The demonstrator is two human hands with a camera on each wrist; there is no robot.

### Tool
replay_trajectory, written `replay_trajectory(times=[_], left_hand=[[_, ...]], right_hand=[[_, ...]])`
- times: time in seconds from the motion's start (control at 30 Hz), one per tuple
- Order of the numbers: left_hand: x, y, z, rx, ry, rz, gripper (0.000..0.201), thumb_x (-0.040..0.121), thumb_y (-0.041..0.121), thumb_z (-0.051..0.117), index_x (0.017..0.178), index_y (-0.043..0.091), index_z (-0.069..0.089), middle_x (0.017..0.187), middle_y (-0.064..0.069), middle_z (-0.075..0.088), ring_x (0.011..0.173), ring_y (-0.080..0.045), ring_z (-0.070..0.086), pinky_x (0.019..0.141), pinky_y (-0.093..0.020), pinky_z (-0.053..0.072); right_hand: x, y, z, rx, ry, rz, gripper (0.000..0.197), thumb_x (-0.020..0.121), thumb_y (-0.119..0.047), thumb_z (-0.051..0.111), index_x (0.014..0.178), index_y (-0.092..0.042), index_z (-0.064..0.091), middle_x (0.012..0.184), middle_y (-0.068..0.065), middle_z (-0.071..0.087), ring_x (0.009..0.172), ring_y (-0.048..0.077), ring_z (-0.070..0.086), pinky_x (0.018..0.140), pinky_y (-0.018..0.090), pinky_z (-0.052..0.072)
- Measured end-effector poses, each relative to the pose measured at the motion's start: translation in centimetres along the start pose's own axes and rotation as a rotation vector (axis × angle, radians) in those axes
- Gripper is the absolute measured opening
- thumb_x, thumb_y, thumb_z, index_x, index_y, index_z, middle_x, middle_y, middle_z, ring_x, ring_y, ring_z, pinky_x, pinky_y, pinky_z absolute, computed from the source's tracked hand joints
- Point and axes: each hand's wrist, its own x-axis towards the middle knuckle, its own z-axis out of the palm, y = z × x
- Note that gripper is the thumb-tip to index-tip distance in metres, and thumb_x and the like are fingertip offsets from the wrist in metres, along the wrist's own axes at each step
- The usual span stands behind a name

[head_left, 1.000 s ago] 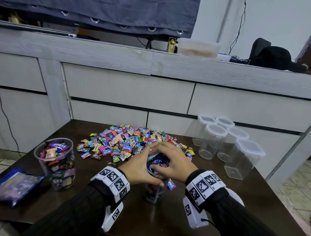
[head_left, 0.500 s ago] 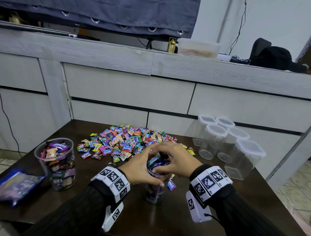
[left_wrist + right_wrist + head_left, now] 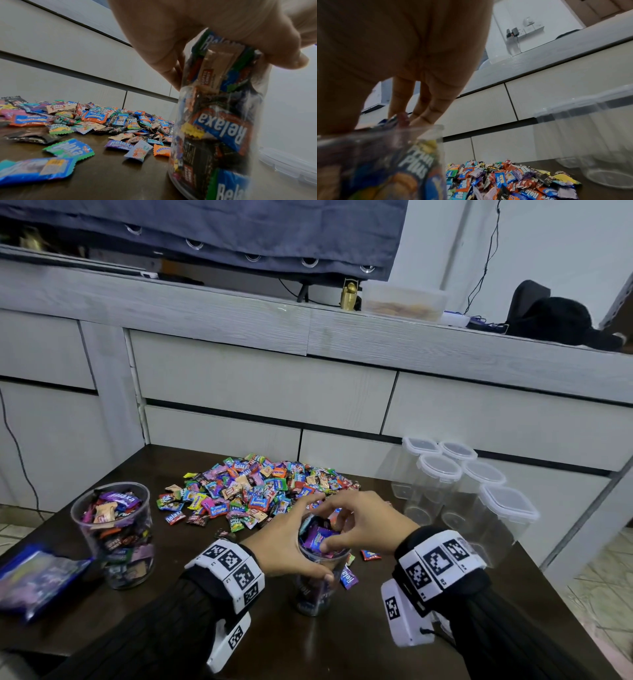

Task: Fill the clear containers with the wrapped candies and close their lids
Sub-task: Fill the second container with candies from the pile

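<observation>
Clear container point(image 3: 317, 587) stands upright, lidless, apparently brimful of wrapped candies point(image 3: 320, 537); loose pile point(image 3: 260, 491) behind.
</observation>
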Motion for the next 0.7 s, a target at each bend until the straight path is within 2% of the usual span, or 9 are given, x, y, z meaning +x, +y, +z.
replay_trajectory(times=[0.07,0.13,0.2,0.3,0.4,0.47,0.57,0.63,0.7], left_hand=[[0.0,0.2,0.0,-0.004,-0.009,0.011,0.122,0.052,0.047,0.092,0.148,0.038,0.017,0.141,0.009,0.048,0.129,-0.006,0.047,0.110,-0.034,0.040],[0.0,0.2,-0.1,-0.011,-0.017,0.014,0.125,0.052,0.046,0.092,0.149,0.036,0.015,0.140,0.007,0.050,0.130,-0.007,0.047,0.111,-0.037,0.040],[0.0,0.2,-0.2,-0.007,-0.035,0.006,0.126,0.053,0.045,0.092,0.150,0.037,0.013,0.139,0.006,0.051,0.130,-0.007,0.047,0.111,-0.037,0.040],[0.1,0.1,-0.3,-0.004,-0.050,-0.003,0.123,0.053,0.046,0.092,0.147,0.042,0.013,0.136,0.011,0.052,0.126,-0.003,0.049,0.109,-0.029,0.039],[0.1,0.1,-0.3,0.002,-0.057,-0.007,0.122,0.053,0.048,0.091,0.146,0.043,0.013,0.130,0.020,0.048,0.123,-0.001,0.049,0.102,-0.019,0.039],[0.2,0.1,-0.3,-0.003,-0.066,-0.006,0.122,0.052,0.050,0.091,0.146,0.040,0.013,0.133,0.021,0.046,0.124,-0.002,0.049,0.101,-0.019,0.040],[0.2,0.2,-0.4,-0.008,-0.074,-0.005,0.123,0.051,0.051,0.090,0.147,0.037,0.015,0.137,0.014,0.049,0.124,-0.005,0.051,0.104,-0.024,0.043],[0.3,0.2,-0.5,0.002,-0.058,0.000,0.119,0.053,0.049,0.090,0.147,0.037,0.018,0.130,0.017,0.052,0.120,-0.001,0.052,0.098,-0.012,0.041],[0.3,0.4,-0.5,0.011,-0.033,0.004,0.113,0.057,0.046,0.090,0.145,0.038,0.021,0.122,0.023,0.052,0.112,0.009,0.051,0.088,0.000,0.036]], right_hand=[[0.4,-0.6,0.8,-0.058,-0.014,-0.018,0.049,0.068,-0.025,0.082,0.114,-0.021,0.064,0.092,-0.009,0.055,0.067,0.005,0.054,0.064,0.015,0.045],[0.9,-1.0,1.5,-0.141,-0.035,-0.028,0.044,0.071,-0.020,0.078,0.112,-0.015,0.063,0.095,-0.003,0.057,0.067,0.002,0.047,0.063,0.012,0.037],[1.2,-1.3,1.9,-0.212,-0.055,-0.025,0.038,0.075,-0.019,0.074,0.110,-0.012,0.064,0.099,0.002,0.059,0.076,0.006,0.045,0.068,0.015,0.034],[1.1,-1.3,1.4,-0.217,-0.088,-0.008,0.038,0.075,-0.022,0.075,0.111,-0.014,0.067,0.084,-0.009,0.050,0.076,0.006,0.045,0.060,0.012,0.030],[0.7,-1.1,0.0,-0.086,-0.045,0.050,0.039,0.070,-0.030,0.079,0.108,-0.026,0.068,0.088,-0.012,0.057,0.068,-0.002,0.049,0.061,0.012,0.036],[0.6,-0.9,-0.7,-0.016,0.015,0.051,0.028,0.074,-0.033,0.077,0.100,-0.029,0.069,0.089,-0.012,0.060,0.066,-0.004,0.051,0.061,0.015,0.038],[0.8,-1.1,-0.3,-0.070,0.023,0.018,0.013,0.079,-0.026,0.074,0.090,-0.022,0.071,0.090,-0.006,0.065,0.065,-0.001,0.048,0.063,0.019,0.036],[1.0,-1.3,0.7,-0.098,-0.020,0.014,0.010,0.077,-0.019,0.075,0.086,-0.017,0.071,0.089,-0.001,0.067,0.068,0.005,0.050,0.066,0.020,0.037],[1.1,-1.4,1.8,-0.093,-0.033,0.025,0.010,0.075,-0.014,0.075,0.081,-0.014,0.067,0.084,0.000,0.066,0.070,0.009,0.054,0.067,0.020,0.041]])
